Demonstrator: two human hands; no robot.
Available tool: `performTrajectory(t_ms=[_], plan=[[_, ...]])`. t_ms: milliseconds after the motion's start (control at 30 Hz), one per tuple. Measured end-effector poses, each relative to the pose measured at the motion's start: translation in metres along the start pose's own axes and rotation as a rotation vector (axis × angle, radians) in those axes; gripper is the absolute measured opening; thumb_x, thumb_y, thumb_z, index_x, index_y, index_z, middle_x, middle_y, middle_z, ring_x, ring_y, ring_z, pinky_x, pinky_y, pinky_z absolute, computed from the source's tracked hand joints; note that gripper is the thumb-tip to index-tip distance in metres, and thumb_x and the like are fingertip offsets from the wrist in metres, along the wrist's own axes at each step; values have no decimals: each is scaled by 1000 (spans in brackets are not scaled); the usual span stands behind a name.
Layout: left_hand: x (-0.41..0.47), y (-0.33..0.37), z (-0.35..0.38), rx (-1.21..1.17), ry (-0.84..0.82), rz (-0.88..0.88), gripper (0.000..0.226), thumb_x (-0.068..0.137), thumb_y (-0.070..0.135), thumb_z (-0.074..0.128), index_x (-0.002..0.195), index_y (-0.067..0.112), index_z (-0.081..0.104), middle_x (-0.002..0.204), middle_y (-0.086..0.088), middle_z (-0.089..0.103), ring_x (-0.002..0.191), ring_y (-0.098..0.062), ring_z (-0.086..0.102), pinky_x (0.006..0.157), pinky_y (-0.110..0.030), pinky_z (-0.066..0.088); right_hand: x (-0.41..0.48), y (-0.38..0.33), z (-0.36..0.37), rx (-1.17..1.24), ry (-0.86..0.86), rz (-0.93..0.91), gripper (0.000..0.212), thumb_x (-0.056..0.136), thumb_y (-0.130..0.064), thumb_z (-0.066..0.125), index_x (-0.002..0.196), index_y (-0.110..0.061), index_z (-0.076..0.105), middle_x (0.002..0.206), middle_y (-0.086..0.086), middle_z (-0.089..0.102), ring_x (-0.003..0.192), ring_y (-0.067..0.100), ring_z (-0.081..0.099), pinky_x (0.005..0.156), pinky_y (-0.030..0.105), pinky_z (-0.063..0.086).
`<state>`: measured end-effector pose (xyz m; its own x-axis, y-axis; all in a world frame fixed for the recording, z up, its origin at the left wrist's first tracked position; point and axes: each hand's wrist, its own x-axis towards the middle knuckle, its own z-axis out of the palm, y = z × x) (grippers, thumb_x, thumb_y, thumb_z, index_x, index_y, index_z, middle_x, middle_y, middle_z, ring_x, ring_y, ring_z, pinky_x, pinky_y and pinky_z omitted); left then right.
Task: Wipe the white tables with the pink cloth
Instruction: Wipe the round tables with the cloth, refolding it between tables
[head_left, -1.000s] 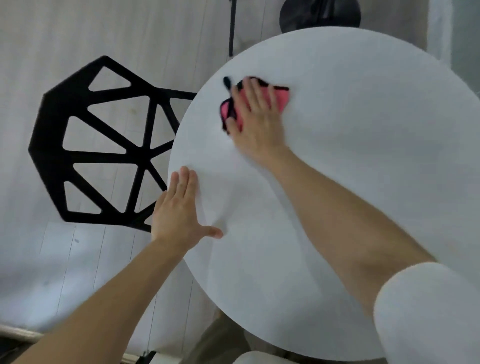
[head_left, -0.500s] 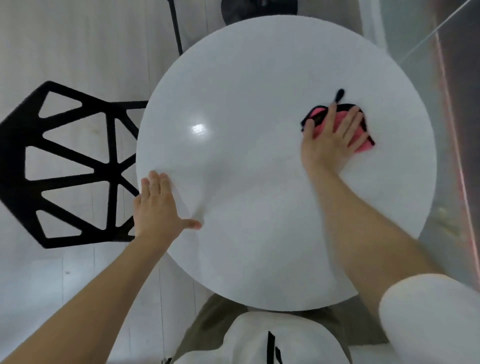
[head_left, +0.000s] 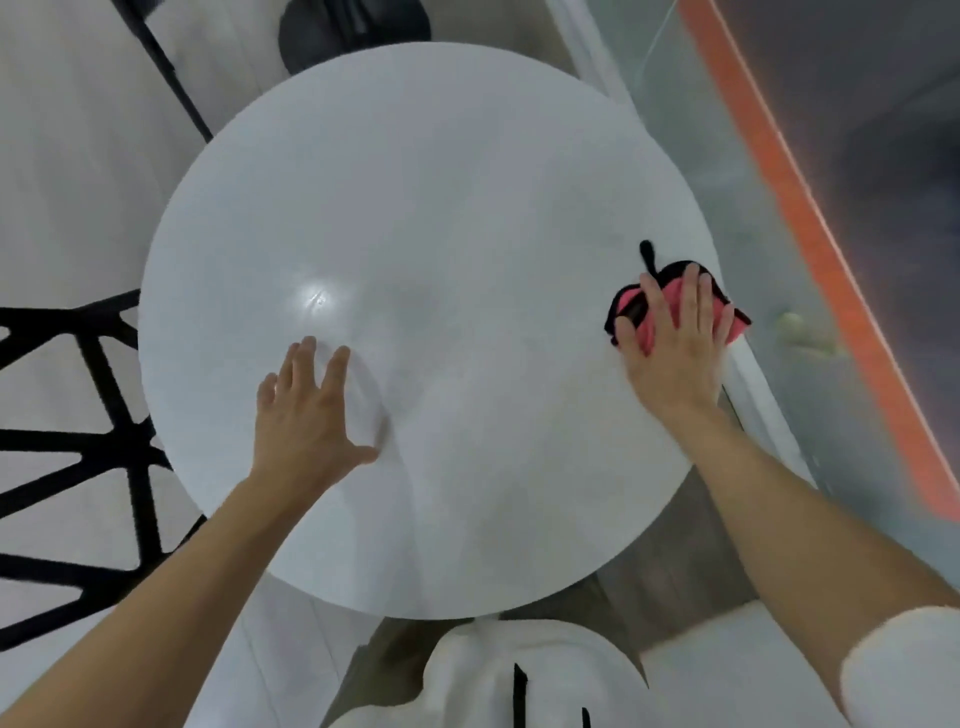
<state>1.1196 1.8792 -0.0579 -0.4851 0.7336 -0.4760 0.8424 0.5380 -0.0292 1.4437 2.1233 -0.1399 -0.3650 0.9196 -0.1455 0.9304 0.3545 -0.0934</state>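
A round white table (head_left: 441, 218) fills the middle of the head view. The pink cloth (head_left: 675, 299), edged in black with a black loop, lies at the table's right rim. My right hand (head_left: 672, 348) presses flat on the cloth with straight, spread fingers, and part of the cloth hangs past the edge. My left hand (head_left: 306, 415) rests flat on the table's left half, fingers straight and thumb out, holding nothing.
A black open-frame chair (head_left: 78, 441) stands left of the table. A dark round base (head_left: 353, 31) sits beyond the far edge. A glass partition with an orange strip (head_left: 810, 234) runs close along the right side. My white clothing (head_left: 519, 675) is below.
My right hand has swept the pink cloth from the table's far left across to its right rim. My left hand has shifted from the left edge further onto the tabletop.
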Motion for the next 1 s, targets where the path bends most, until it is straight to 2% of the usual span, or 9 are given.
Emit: performTrajectory(t_ms=[67,100,233,367,467,567,733,867,1000], plan=[[9,16,-9,-16,-18,43,143,58,62,101,169,21,21,176,-16,13,164,-37,15,130,-56,27,20,-34,2,29,66,218,77,108,-73,19,174,-35,13,181,18,7,169,33,2,131,68,9],[13,22,-12,-20,-16,53,143,59,62,101,169,22,20,176,-16,12,165,-36,14,130,-54,26,28,-65,5,27,91,220,78,107,-70,21,175,-31,11,181,19,8,169,34,3,131,68,8],[29,39,-21,26,-4,96,148,56,64,101,170,22,17,176,-16,13,165,-34,14,129,-53,27,23,-179,18,56,80,-260,87,106,-64,35,174,-13,15,181,13,15,169,27,9,132,62,8],[59,67,-32,39,-23,124,161,50,73,98,172,23,6,178,-15,7,166,-36,10,128,-58,31,-32,-137,19,111,28,-466,82,107,-63,43,173,-17,27,181,8,19,169,22,8,133,59,12],[89,105,-44,63,-49,180,169,48,80,94,170,34,-14,179,-10,-7,167,-35,0,124,-67,32,-61,-42,15,35,-30,-360,83,108,-66,42,174,-21,20,183,5,10,170,20,1,134,59,12],[109,143,-54,66,-52,182,168,47,76,97,167,43,-16,177,-11,-9,165,-43,1,115,-70,39,-32,16,5,8,-31,-179,84,108,-69,37,175,-21,17,183,4,10,170,21,1,134,60,13],[122,152,-46,136,-28,190,161,46,73,98,166,47,-6,173,-16,0,157,-52,13,105,-61,51,126,-43,-5,27,116,37,85,106,-69,30,174,-21,17,182,10,15,169,28,10,134,61,7],[125,148,-40,169,-4,196,165,42,75,97,168,46,-5,171,-16,3,153,-49,21,98,-57,56,189,-146,-7,24,51,-257,85,104,-68,25,175,-22,14,183,9,10,169,26,4,133,61,6],[123,149,-41,205,-7,190,165,45,79,94,168,46,-11,171,-18,2,152,-50,21,100,-56,56,135,-89,-5,-28,31,-545,79,110,-66,29,175,-23,16,183,6,8,170,23,2,133,58,9]])
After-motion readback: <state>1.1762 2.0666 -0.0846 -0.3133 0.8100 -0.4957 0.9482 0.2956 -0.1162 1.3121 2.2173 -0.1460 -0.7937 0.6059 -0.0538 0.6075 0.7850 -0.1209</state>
